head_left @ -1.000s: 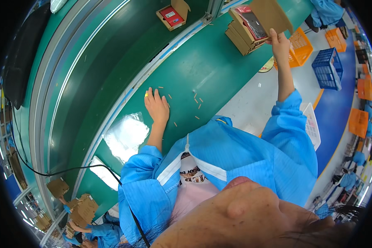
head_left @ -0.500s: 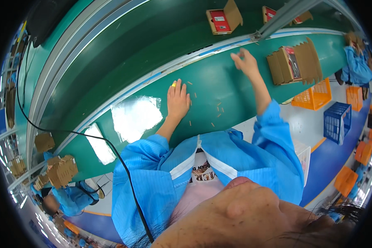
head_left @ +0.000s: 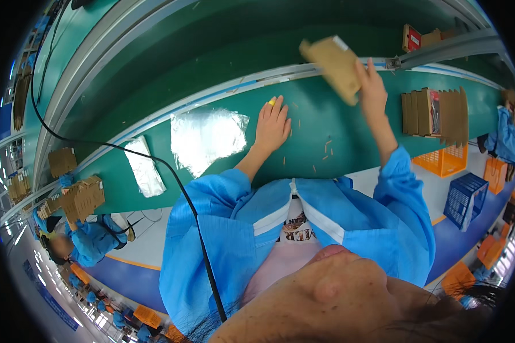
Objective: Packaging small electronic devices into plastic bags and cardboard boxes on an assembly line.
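My right hand (head_left: 373,91) grips the edge of a brown cardboard box (head_left: 336,67), raised above the far side of the green bench (head_left: 309,137). The box is tilted and partly blurred; what is inside it does not show. My left hand (head_left: 273,124), with a yellow band on one finger, lies flat on the bench with fingers spread. Several thin brown scraps (head_left: 327,150) are scattered on the green surface to the right of that hand.
On the right stand upright cardboard boxes (head_left: 423,112). A metal rail (head_left: 252,83) runs behind the bench top, and a post (head_left: 440,52) crosses at upper right. Silvery sheets (head_left: 206,140) lie left. A black cable (head_left: 171,171) hangs across. Co-workers sit at both ends.
My right hand was over the bench with nothing in it; now it holds a cardboard box. The open box beyond the rail is gone from its place. The whole view has shifted.
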`<state>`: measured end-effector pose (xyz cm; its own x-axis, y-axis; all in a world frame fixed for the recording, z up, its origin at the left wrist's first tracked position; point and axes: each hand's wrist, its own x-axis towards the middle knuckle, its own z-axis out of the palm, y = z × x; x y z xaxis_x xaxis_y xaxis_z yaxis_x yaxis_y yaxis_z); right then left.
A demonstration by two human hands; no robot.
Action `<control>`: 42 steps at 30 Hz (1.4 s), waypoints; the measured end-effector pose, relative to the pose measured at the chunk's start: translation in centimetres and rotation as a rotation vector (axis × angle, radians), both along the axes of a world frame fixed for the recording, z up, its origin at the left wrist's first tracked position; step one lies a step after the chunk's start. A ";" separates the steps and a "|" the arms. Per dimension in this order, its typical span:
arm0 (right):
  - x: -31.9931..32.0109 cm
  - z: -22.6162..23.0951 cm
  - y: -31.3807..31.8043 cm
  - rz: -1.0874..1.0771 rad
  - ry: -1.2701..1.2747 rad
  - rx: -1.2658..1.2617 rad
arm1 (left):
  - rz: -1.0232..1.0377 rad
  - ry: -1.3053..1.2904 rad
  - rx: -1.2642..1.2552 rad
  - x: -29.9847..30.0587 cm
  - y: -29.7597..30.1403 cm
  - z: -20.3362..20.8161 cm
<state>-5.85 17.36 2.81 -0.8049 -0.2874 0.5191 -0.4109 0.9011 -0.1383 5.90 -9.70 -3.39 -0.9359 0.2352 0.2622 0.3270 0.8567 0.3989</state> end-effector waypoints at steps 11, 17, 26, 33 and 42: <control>9.3 -0.2 1.8 -0.146 -0.092 -0.060 | 0.096 0.165 0.239 1.4 -0.8 0.5; 10.6 -3.1 10.2 -0.373 -0.679 0.307 | 0.310 0.137 0.275 5.3 -6.1 1.0; 10.8 1.6 -4.6 -0.109 -0.701 0.011 | 0.335 0.032 -0.001 6.5 -11.1 -2.0; 8.6 -1.0 -8.7 0.002 -0.857 0.226 | 0.255 0.082 -0.027 5.5 -9.8 0.3; 7.9 -1.0 -2.6 -0.200 -1.200 -0.618 | 0.142 -0.077 0.094 5.3 -2.8 0.0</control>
